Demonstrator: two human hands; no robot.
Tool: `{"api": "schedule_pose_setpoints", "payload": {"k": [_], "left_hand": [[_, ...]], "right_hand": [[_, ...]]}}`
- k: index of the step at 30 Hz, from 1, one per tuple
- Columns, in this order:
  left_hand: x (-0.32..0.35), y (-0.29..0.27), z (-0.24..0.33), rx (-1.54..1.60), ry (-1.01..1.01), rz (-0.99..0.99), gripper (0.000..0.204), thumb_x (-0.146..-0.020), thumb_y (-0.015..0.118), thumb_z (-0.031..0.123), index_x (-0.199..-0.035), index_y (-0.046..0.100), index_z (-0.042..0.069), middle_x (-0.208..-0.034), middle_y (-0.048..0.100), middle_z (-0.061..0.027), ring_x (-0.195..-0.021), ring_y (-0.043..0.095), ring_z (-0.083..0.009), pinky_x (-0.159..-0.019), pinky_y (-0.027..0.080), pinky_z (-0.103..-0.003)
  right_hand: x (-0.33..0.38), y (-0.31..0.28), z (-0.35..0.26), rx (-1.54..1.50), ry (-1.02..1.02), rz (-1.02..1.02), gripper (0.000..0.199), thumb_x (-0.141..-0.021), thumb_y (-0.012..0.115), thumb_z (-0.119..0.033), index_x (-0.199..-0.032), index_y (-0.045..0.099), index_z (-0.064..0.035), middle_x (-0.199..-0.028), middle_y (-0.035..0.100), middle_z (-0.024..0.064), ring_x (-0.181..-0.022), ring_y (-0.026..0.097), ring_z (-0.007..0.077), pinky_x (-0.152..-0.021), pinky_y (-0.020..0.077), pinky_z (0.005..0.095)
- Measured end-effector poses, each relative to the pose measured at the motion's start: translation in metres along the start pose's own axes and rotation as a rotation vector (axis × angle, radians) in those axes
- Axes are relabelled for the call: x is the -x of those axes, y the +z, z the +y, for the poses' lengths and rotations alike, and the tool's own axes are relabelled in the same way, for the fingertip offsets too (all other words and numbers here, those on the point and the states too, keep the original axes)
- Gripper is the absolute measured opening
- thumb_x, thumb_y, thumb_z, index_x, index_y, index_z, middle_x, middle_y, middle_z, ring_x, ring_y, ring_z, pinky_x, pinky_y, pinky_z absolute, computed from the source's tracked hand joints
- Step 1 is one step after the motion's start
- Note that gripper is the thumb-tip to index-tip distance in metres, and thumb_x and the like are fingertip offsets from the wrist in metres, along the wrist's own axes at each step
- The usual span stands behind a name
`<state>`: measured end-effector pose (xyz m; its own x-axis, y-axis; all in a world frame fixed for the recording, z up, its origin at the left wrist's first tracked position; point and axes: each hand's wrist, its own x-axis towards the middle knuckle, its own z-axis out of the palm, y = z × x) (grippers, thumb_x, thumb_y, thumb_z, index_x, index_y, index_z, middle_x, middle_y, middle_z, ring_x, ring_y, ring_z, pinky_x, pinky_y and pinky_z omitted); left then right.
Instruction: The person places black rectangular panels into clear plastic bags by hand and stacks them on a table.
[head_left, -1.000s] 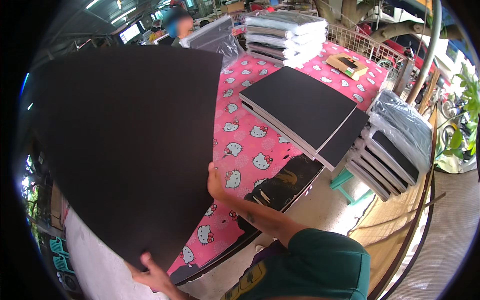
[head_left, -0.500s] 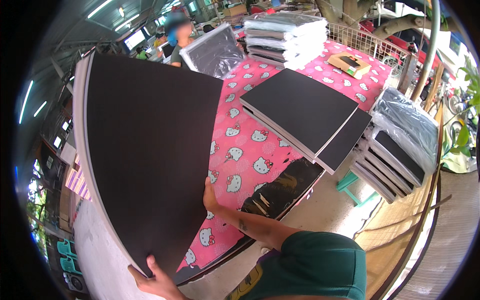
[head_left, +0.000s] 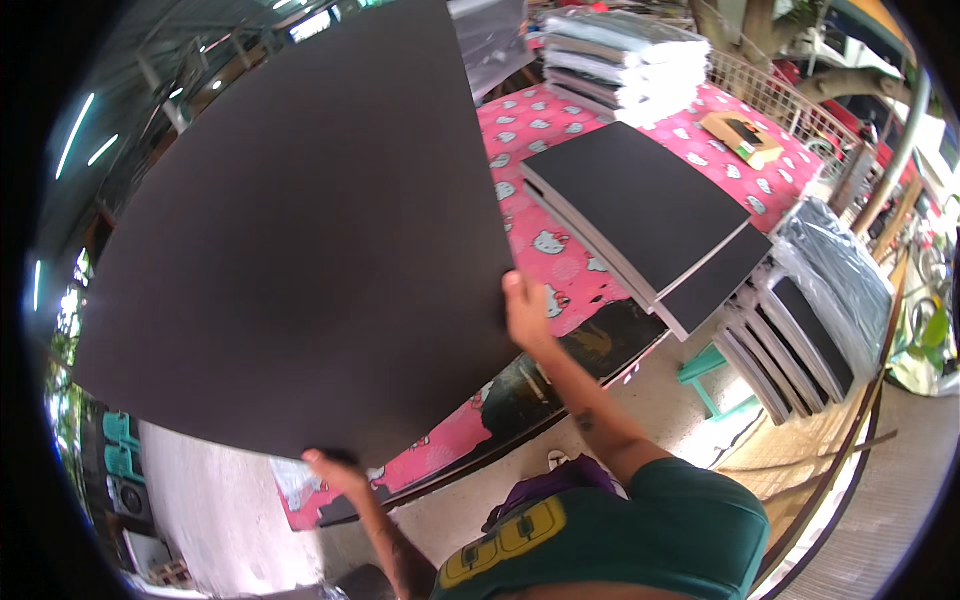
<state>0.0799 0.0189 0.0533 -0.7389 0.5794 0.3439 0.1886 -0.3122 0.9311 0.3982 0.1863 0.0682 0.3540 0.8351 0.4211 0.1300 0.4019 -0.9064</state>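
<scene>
A large flat black panel (head_left: pixel 300 230) stands tilted up in front of me and fills the left half of the view. My right hand (head_left: pixel 527 312) grips its right edge, thumb on the black face and the other fingers mostly hidden behind. My left hand (head_left: pixel 338 474) holds the bottom edge, with its fingers partly out of sight under the panel. Just right of it, a stack of similar black panels (head_left: pixel 640 200) with pale edges lies on the table, the lower one sticking out to the right.
The table wears a pink patterned cover (head_left: pixel 550 243), torn along the near edge. Plastic-wrapped panels (head_left: pixel 625 70) are piled at the back, near a cardboard box (head_left: pixel 742 140). More panels (head_left: pixel 815 340) rest on a green stool (head_left: pixel 705 372) at the right.
The panel has risen and turned, its face now covering more of the view and its pale left side hidden. Both hands have moved up with it. A person behind the table is now hidden.
</scene>
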Motion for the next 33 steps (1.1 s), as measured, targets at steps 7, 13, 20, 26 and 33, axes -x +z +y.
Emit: {"api": "schedule_pose_setpoints", "payload": {"k": [7,13,20,26,33], "left_hand": [[0.021,0.060,-0.087,0.726,-0.224,-0.134,0.083,-0.085,0.030,0.072,-0.138,0.033,0.007,-0.137,0.040,-0.0102,-0.124,0.039,-0.0291,-0.105,0.030,-0.042],[0.013,0.053,-0.074,0.720,-0.257,-0.095,0.082,-0.086,0.029,0.071,-0.138,0.033,0.008,-0.137,0.039,-0.0107,-0.126,0.037,-0.0276,-0.106,0.029,-0.043],[0.002,0.034,-0.117,0.679,-0.343,-0.050,0.082,-0.087,0.034,0.068,-0.129,0.041,-0.002,-0.128,0.048,-0.0134,-0.117,0.045,-0.0270,-0.100,0.036,-0.039],[0.030,-0.027,-0.063,-0.071,-0.484,-0.118,0.079,-0.087,0.042,0.063,-0.098,0.059,-0.013,-0.091,0.064,-0.0146,-0.085,0.058,-0.0230,-0.081,0.044,-0.034],[0.014,-0.031,-0.090,-0.703,-0.516,-0.285,0.087,-0.081,0.043,0.070,-0.084,0.062,-0.015,-0.079,0.061,-0.0319,-0.083,0.063,-0.0411,-0.078,0.046,-0.043]], "right_hand": [[0.020,-0.033,-0.067,0.366,-0.376,-0.076,0.058,-0.072,0.066,-0.059,-0.079,0.059,-0.0015,-0.060,0.054,0.0143,-0.055,0.055,0.0321,-0.052,0.0420,0.0390],[0.024,-0.016,-0.128,0.332,-0.384,-0.071,0.058,-0.069,0.070,-0.058,-0.080,0.061,-0.0018,-0.064,0.057,0.0126,-0.056,0.057,0.0298,-0.052,0.0441,0.0374],[0.041,-0.017,-0.097,0.451,-0.395,-0.062,0.060,-0.078,0.061,-0.059,-0.083,0.059,0.0008,-0.064,0.056,0.0139,-0.057,0.056,0.0287,-0.055,0.0432,0.0365],[0.096,-0.034,-0.072,0.353,0.099,-0.028,0.054,-0.089,0.054,-0.045,-0.102,0.057,0.0071,-0.089,0.062,0.0197,-0.084,0.057,0.0251,-0.079,0.0433,0.0341],[0.144,-0.050,0.055,0.314,0.638,-0.088,0.082,-0.083,0.058,-0.057,-0.120,0.048,0.0153,-0.118,0.055,0.0243,-0.110,0.053,0.0293,-0.096,0.0374,0.0340]]}}
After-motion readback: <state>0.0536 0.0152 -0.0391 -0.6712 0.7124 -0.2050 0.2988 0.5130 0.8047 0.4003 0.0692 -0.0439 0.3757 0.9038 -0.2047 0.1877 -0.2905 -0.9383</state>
